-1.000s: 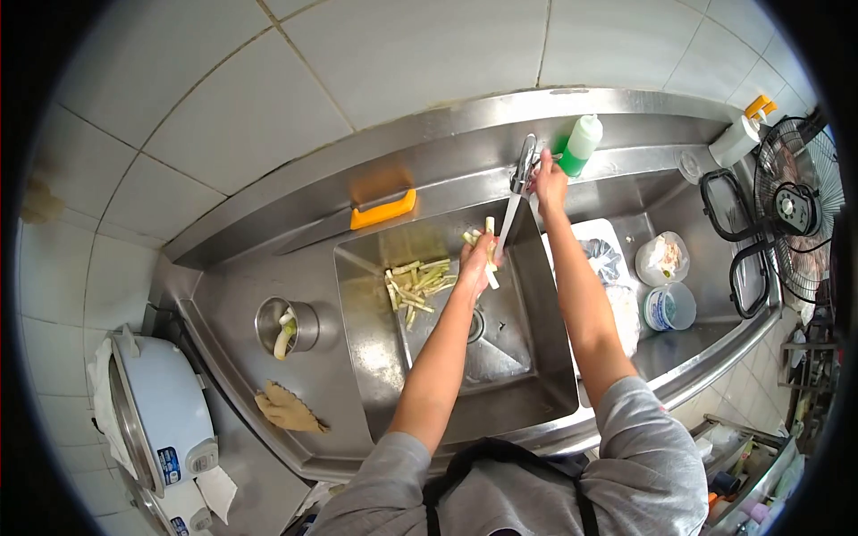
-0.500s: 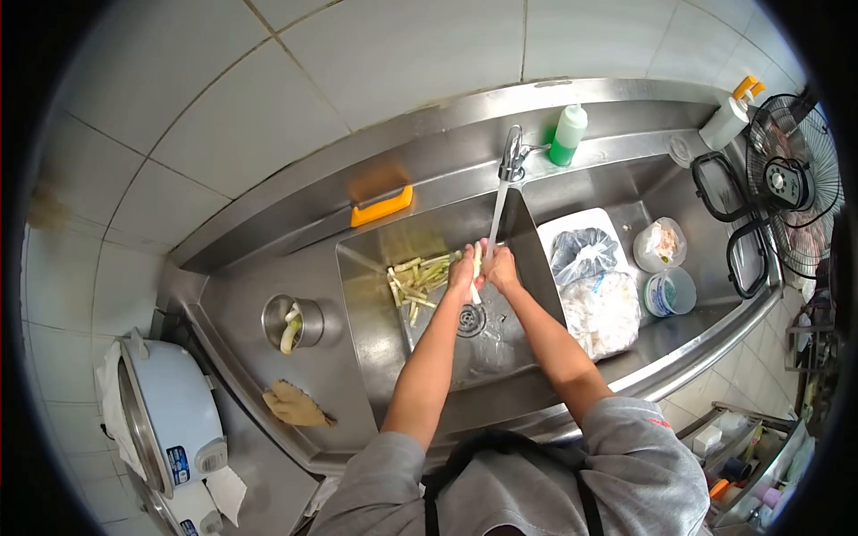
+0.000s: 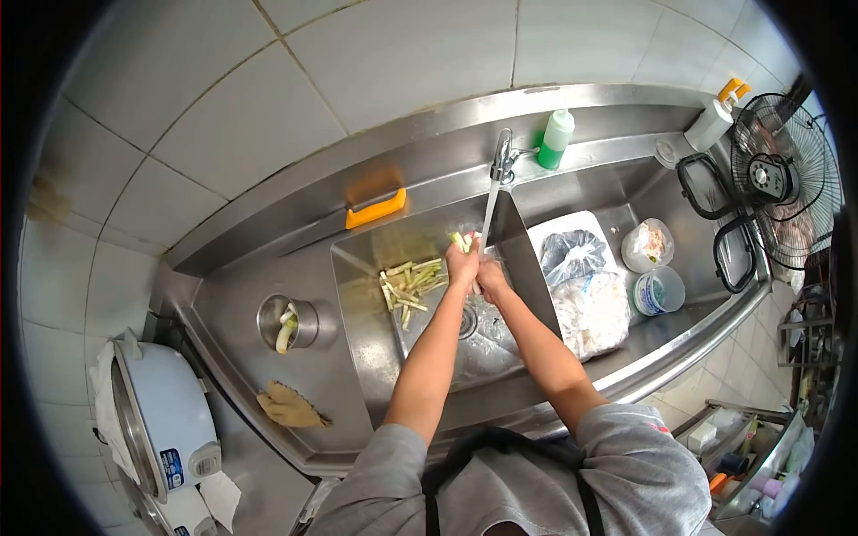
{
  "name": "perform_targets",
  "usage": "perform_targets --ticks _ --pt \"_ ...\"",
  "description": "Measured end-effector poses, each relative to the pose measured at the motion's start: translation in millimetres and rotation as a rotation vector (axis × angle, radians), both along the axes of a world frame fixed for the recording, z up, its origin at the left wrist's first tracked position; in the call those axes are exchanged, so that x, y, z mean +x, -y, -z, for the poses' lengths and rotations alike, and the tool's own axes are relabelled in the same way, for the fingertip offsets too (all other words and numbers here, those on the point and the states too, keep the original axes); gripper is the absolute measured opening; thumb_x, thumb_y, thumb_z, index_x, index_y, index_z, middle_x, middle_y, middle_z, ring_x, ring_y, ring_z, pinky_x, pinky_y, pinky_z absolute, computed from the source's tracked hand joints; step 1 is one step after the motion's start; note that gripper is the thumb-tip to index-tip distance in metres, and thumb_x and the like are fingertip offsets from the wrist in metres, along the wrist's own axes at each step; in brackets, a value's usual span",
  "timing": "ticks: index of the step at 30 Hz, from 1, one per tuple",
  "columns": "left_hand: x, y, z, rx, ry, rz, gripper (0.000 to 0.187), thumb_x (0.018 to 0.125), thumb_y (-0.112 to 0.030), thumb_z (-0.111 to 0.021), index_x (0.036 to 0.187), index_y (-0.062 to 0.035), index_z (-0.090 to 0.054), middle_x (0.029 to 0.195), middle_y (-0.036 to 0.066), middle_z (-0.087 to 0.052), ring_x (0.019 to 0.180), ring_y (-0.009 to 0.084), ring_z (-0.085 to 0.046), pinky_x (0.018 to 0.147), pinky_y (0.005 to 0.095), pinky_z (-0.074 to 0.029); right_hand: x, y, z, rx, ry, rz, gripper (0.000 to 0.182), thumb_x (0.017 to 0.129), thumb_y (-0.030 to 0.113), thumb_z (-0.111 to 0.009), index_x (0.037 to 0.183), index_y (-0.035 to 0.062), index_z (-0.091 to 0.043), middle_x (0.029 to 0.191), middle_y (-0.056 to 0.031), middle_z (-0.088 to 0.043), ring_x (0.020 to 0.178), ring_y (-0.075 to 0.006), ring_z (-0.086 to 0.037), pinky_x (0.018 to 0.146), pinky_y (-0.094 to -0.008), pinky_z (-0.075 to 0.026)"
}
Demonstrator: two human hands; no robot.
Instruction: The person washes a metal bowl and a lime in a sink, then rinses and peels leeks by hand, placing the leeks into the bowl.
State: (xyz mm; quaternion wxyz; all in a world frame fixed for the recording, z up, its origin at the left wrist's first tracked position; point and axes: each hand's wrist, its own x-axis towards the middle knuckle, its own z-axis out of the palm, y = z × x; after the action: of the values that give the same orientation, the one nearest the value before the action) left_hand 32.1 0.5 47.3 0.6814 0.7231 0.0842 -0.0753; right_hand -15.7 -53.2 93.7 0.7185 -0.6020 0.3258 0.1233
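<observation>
Both of my hands are close together under the running faucet [image 3: 502, 159], inside the middle sink basin [image 3: 365, 344]. My left hand [image 3: 461, 266] is closed around a pale green vegetable stalk [image 3: 460, 241], whose end pokes out above the fingers. Against it, my right hand [image 3: 491, 279] is curled around the lower part of the stalk, its fingers partly hidden. Water falls on and beside the right hand. Left of the hands, a pile of cut pale green stalks [image 3: 414, 284] lies on the basin floor, and the drain [image 3: 466, 323] shows below them.
An orange-handled tool [image 3: 375, 210] and green soap bottle [image 3: 556, 140] stand along the back ledge. A metal pot [image 3: 307, 323] with stalks and a brown cloth [image 3: 290, 406] are left. The right basin holds bagged food [image 3: 590, 313] and tubs [image 3: 660, 291]. A fan [image 3: 782, 183] stands beyond.
My hands have tilted and shifted slightly, and the stalk's end now shows above my left hand instead of between both hands. The whole view has moved a little.
</observation>
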Motion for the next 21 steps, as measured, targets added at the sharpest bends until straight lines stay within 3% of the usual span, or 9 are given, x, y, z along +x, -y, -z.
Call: perform_targets --ticks 3,5,12,15,16,17,18,20,21 --pt "2 1 -13 0.206 0.14 0.035 0.021 0.074 -0.021 -0.061 0.077 -0.0005 -0.058 0.065 0.009 -0.059 0.056 0.0169 -0.055 0.053 0.0314 -0.043 -5 4 15 0.045 0.012 0.073 0.048 0.086 0.039 -0.033 0.093 -0.0026 -0.055 0.084 -0.0177 -0.058 0.073 -0.0276 -0.058 0.066 -0.0374 -0.044" --pt "0 9 -33 0.399 0.338 0.082 0.033 0.073 -0.031 -0.061 0.067 0.0018 -0.058 0.061 0.015 -0.059 0.056 0.0217 -0.056 0.053 0.0352 -0.043 -5 7 31 -0.446 0.291 0.098 0.053 0.085 0.043 -0.03 0.087 -0.0035 -0.056 0.081 -0.0273 -0.056 0.076 -0.0389 -0.056 0.069 -0.0442 -0.042" --pt "-4 15 -10 0.297 0.178 0.026 0.037 0.075 -0.035 -0.059 0.067 0.001 -0.058 0.058 0.012 -0.057 0.052 0.0187 -0.053 0.052 0.0339 -0.041 -19 30 -1 -0.834 0.143 -0.197 0.055 0.084 0.046 -0.028 0.085 -0.0011 -0.057 0.078 -0.0294 -0.053 0.078 -0.0457 -0.05 0.073 -0.0484 -0.038" --pt "-4 13 -9 0.151 0.152 0.03 0.037 0.075 -0.034 -0.059 0.068 0.002 -0.057 0.058 0.01 -0.057 0.051 0.0157 -0.049 0.051 0.0309 -0.04 -21 41 13 -0.735 0.191 -0.254 0.052 0.083 0.046 -0.038 0.074 -0.0017 -0.058 0.062 -0.0234 -0.056 0.065 -0.0377 -0.057 0.06 -0.0442 -0.044" --pt "-1 10 -8 0.05 0.139 0.041 0.037 0.076 -0.034 -0.059 0.068 0.0028 -0.056 0.059 0.01 -0.057 0.051 0.0155 -0.049 0.051 0.0303 -0.04 -28 43 -8 -0.461 0.121 -0.286 0.046 0.081 0.043 -0.046 0.073 -0.0014 -0.056 0.06 -0.0157 -0.055 0.059 -0.0278 -0.055 0.055 -0.0362 -0.045" --pt "3 7 -10 0.051 0.137 0.037 0.037 0.076 -0.034 -0.059 0.068 0.0028 -0.056 0.059 0.01 -0.057 0.051 0.0155 -0.049 0.051 0.0303 -0.04 -31 45 -20 -0.189 0.05 -0.313 0.041 0.079 0.039 -0.053 0.072 -0.001 -0.054 0.058 -0.008 -0.054 0.053 -0.018 -0.054 0.049 -0.0282 -0.047" --pt "2 3 -13 0.123 0.109 0.029 0.038 0.075 -0.034 -0.06 0.069 0.0034 -0.056 0.06 0.012 -0.057 0.052 0.019 -0.051 0.051 0.0323 -0.04 -34 44 -19 -0.186 0.041 -0.319 0.041 0.079 0.039 -0.053 0.072 -0.001 -0.054 0.058 -0.008 -0.054 0.053 -0.018 -0.054 0.049 -0.0282 -0.047" --pt "4 -2 -22 0.267 0.064 0.017 0.04 0.073 -0.035 -0.061 0.07 0.0047 -0.056 0.062 0.017 -0.058 0.054 0.0259 -0.056 0.053 0.0363 -0.041 -34 42 -18 0.031 0.147 -0.167 0.035 0.073 0.034 -0.063 0.08 0.0012 -0.051 0.061 -0.0007 -0.05 0.052 -0.0058 -0.047 0.044 -0.0195 -0.046" --pt "3 2 -20 0.298 0.158 -0.062 0.041 0.071 -0.035 -0.062 0.07 0.0054 -0.056 0.062 0.018 -0.058 0.054 0.0267 -0.056 0.054 0.0363 -0.042 -31 41 -17 0.073 0.143 -0.179 0.037 0.071 0.027 -0.066 0.086 -0.002 -0.05 0.069 -0.0057 -0.054 0.055 -0.009 -0.052 0.045 -0.0235 -0.05"
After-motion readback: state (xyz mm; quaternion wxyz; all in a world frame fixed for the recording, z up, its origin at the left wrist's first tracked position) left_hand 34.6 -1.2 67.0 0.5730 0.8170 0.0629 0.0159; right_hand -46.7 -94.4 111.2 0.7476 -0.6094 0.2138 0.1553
